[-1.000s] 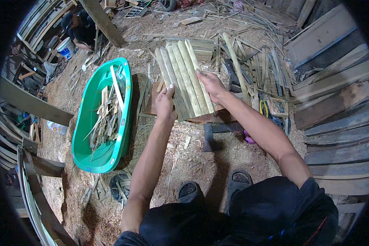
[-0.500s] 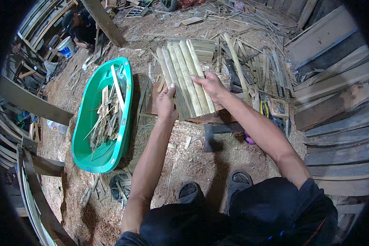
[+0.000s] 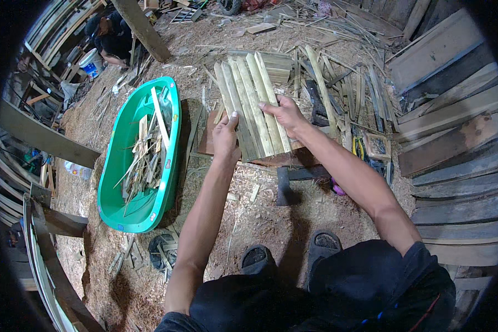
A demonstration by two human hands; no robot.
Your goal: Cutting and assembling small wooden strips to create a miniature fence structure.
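Between my two hands a flat row of several pale wooden slats (image 3: pixel 255 105) is held side by side, their far ends cut to points. My left hand (image 3: pixel 226 137) closes on the left edge, its thumb on top. On the right edge my right hand (image 3: pixel 286 117) grips in the same way, thumb across the outer slats. The fingers of both hands are partly hidden beneath. Under the slats shows a reddish-brown wooden block (image 3: pixel 206 139). A dark axe-like tool (image 3: pixel 284 187) is at the block's near side, close to my right forearm.
A green plastic tub (image 3: pixel 106 191) with wood scraps stands to the left. More slats (image 3: pixel 276 73) lie stacked behind the block, loose strips (image 3: pixel 365 94) to the right. Planks (image 3: pixel 456 166) line the right side. A person (image 3: pixel 113 36) crouches at the far left near a post (image 3: pixel 144 30).
My hands and the slats stay almost in place. The whole view has shifted very slightly. At the far left the crouching person has moved a little.
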